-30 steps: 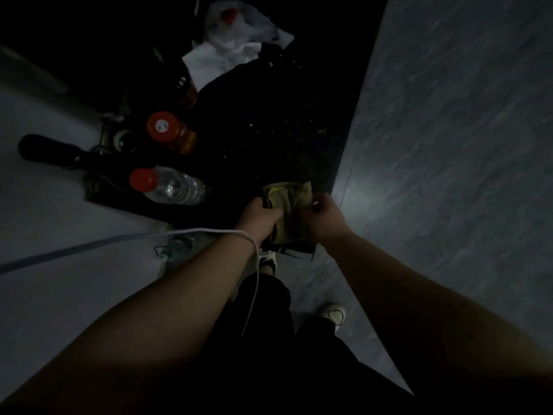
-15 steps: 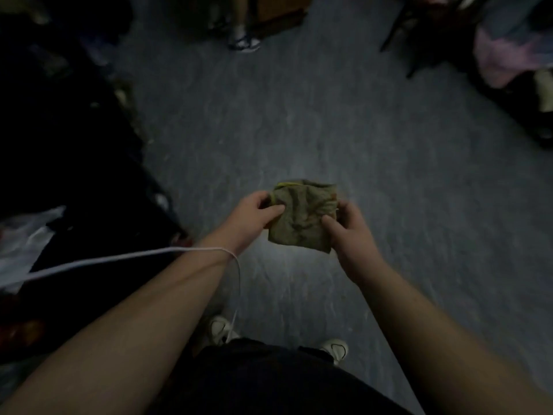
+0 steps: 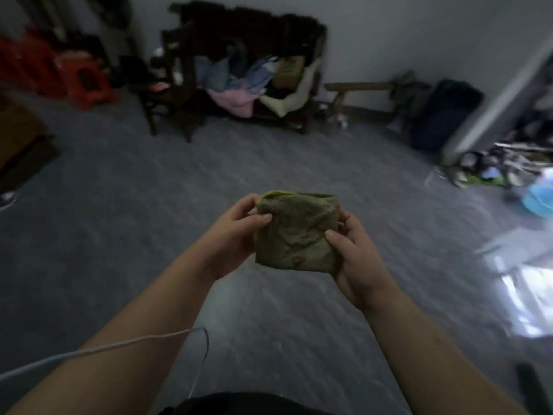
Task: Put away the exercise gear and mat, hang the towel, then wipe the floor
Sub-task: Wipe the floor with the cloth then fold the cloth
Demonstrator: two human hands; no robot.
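Olive-green and folded into a thick square, the cloth (image 3: 296, 232) sits up at chest height between both hands, well above the grey floor (image 3: 299, 339). The left hand (image 3: 236, 232) pinches its upper left edge, thumb on the near face and fingers curled behind. The right hand (image 3: 356, 253) cups the lower right corner, thumb pressed on the near face and the other fingers wrapped underneath, so both sets of fingers are clamped on the cloth. A thin white cable (image 3: 134, 344) crosses the left forearm and hangs down.

No mat or exercise gear can be made out on the open floor, so my reading is that the wiping step is in hand, or the towel step if this cloth is the towel; the picture does not settle which. The cloth looks ready for use, not yet on the floor.

If it is wiping, the next move calls for bending or crouching, bringing the cloth down flat to the floor and pressing it under one palm, with the other hand let go. The fold should be kept so that a clean face meets the floor.

Far across the room a dark wooden chair (image 3: 239, 70) holds a heap of clothes, and clutter (image 3: 493, 172) lies at far right, blurred.
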